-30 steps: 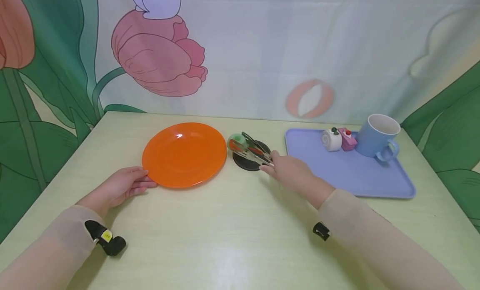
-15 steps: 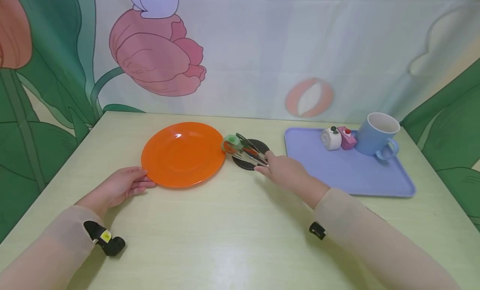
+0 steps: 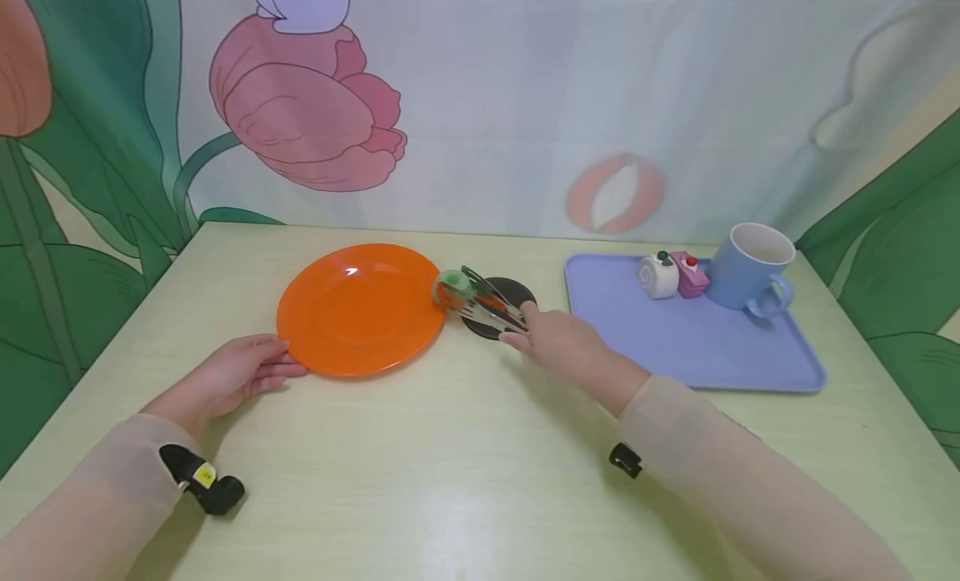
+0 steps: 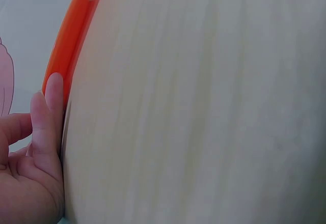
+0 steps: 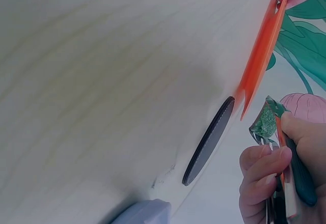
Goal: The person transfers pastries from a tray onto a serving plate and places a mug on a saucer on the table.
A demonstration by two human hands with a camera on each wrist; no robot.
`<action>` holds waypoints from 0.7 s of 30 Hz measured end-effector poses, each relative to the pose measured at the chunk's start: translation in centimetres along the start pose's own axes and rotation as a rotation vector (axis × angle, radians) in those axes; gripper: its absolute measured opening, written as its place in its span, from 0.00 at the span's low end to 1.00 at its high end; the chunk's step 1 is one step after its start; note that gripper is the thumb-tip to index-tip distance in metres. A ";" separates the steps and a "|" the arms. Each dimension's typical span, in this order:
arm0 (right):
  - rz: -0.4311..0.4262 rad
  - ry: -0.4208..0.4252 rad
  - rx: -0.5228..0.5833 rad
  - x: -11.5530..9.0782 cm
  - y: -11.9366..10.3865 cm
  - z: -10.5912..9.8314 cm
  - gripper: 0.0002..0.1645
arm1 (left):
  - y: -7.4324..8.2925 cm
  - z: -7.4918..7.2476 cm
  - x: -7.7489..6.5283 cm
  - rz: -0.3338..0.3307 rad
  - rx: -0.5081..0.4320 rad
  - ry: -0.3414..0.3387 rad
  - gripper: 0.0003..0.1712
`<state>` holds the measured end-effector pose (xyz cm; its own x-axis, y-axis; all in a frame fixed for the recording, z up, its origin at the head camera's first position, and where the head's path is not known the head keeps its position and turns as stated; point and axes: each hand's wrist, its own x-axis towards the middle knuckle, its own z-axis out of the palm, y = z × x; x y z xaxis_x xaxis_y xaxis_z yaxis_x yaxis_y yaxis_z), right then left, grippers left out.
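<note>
My left hand (image 3: 243, 371) holds the front-left rim of an orange plate (image 3: 360, 314), which lies on the table. In the left wrist view its fingertips (image 4: 54, 84) lie along the plate's edge. My right hand (image 3: 568, 344) grips metal tongs (image 5: 285, 183) with a fork-like end. Between the tongs' ends is a small round green piece (image 3: 452, 282), which overlaps the plate's right rim in the head view. Below the tongs lies a black round coaster (image 3: 516, 291). Part of the green piece is hidden by the tongs.
At the right is a lilac tray (image 3: 675, 348) with a blue mug (image 3: 738, 272), a white roll-cake toy (image 3: 658, 278) and a pink cake toy (image 3: 690, 277) near its back edge. A printed curtain (image 3: 480, 106) hangs behind the table.
My right hand has moved left with the tongs, bringing the green piece from over the coaster to the plate's right rim. The left hand stays at the plate.
</note>
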<state>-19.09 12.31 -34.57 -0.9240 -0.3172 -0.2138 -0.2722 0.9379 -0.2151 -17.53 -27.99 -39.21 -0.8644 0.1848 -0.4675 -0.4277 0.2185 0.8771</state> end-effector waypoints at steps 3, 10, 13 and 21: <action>-0.006 0.003 -0.001 0.0 -0.1 0.0 0.31 | -0.1 0.0 0.0 0.004 -0.002 -0.006 0.33; -0.017 0.015 -0.010 0.1 -0.4 0.0 0.30 | -0.1 -0.1 0.2 0.017 0.005 -0.005 0.33; -0.015 0.011 -0.008 0.0 -0.6 0.1 0.28 | -0.2 -0.1 0.2 0.008 0.000 -0.001 0.34; -0.017 0.012 -0.012 0.1 -0.9 0.3 0.26 | -0.3 -0.2 0.3 0.021 -0.006 -0.008 0.33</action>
<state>-18.81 11.36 -34.71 -0.9224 -0.3312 -0.1985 -0.2907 0.9340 -0.2075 -17.70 -28.25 -39.61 -0.8712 0.1972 -0.4496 -0.4108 0.2086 0.8875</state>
